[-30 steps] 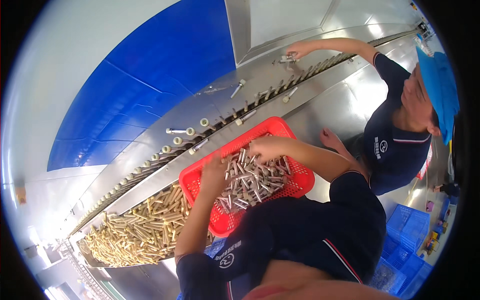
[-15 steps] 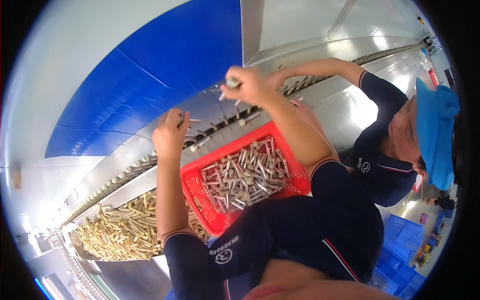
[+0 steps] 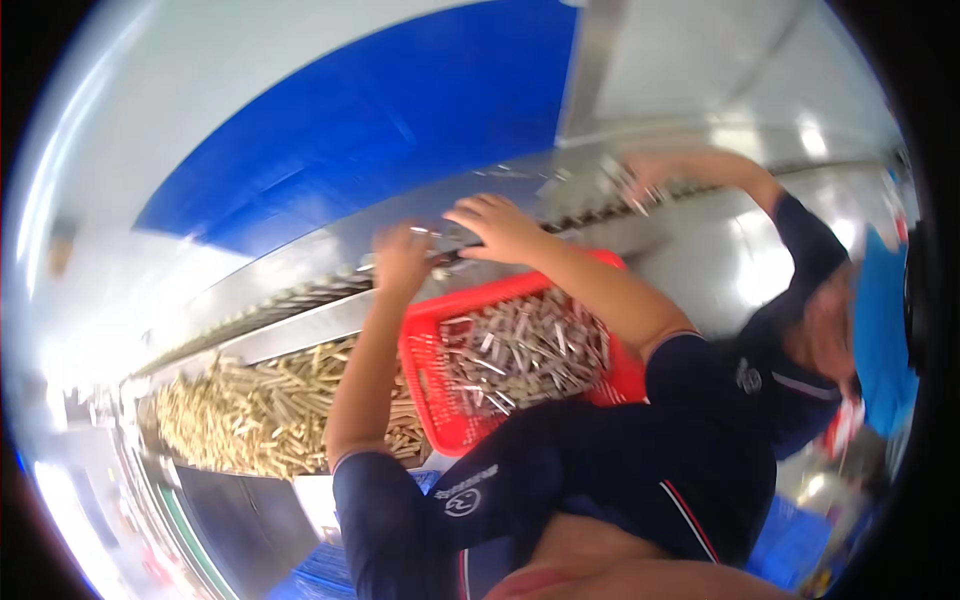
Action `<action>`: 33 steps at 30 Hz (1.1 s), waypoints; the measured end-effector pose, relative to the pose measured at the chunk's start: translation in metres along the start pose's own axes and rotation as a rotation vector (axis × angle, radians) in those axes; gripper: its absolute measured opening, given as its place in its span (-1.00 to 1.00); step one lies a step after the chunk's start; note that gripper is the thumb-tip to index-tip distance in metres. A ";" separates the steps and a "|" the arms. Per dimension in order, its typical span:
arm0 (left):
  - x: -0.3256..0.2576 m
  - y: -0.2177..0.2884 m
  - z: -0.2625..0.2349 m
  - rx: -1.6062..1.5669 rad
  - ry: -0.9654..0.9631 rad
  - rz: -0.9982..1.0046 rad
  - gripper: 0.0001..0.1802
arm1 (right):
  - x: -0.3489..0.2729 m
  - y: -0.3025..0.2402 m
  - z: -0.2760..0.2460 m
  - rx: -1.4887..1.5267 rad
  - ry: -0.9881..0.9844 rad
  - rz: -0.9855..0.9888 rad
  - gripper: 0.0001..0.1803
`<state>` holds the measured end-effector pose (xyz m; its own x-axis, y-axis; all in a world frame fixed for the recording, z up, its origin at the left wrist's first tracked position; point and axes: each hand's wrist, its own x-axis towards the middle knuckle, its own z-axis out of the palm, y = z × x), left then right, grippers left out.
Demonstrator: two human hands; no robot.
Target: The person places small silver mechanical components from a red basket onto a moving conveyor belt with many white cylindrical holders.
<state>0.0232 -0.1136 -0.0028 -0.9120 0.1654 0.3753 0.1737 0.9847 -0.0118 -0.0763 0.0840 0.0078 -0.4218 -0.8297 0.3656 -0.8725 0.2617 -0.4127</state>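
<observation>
A red plastic basket [image 3: 445, 420] full of small silver metal tubes [image 3: 520, 350] rests in front of me. Both my hands are raised above its far rim, at a long metal rail [image 3: 300, 295] with a row of slots. My left hand [image 3: 402, 258] is closed around a few small metal pieces at the rail. My right hand [image 3: 495, 225] reaches over the rail with fingers curled; motion blur hides what it holds.
A heap of brass-coloured tubes [image 3: 265, 410] lies in a steel trough to the left. A co-worker in a dark shirt and blue cap [image 3: 880, 320] stands at right, one hand [image 3: 645, 170] up at the rail. Behind it is a blue wall panel [image 3: 400, 110].
My hands went from the basket up to the rail, then drew closer together. The view has swung and blurred. The co-worker's arm stays raised at the rail.
</observation>
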 end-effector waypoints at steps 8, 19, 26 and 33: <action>0.070 0.038 -0.008 -0.229 -0.045 -0.181 -0.78 | -0.007 0.026 -0.063 0.224 0.366 0.257 -0.85; -0.118 0.136 0.041 -0.189 -1.207 0.036 -0.24 | -0.182 -0.001 0.049 0.296 -0.850 0.310 -0.47; -0.013 -0.014 -0.014 -0.070 0.090 -0.179 -0.47 | -0.047 -0.003 -0.002 0.191 0.048 0.224 -0.46; 0.047 0.002 0.033 -0.211 -0.472 0.086 -0.73 | -0.010 0.044 0.027 -0.221 -0.241 0.313 -0.67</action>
<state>-0.0311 -0.1019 -0.0160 -0.9510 0.2994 -0.0778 0.2819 0.9423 0.1808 -0.1044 0.0904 -0.0365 -0.6272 -0.7780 0.0358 -0.7547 0.5958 -0.2746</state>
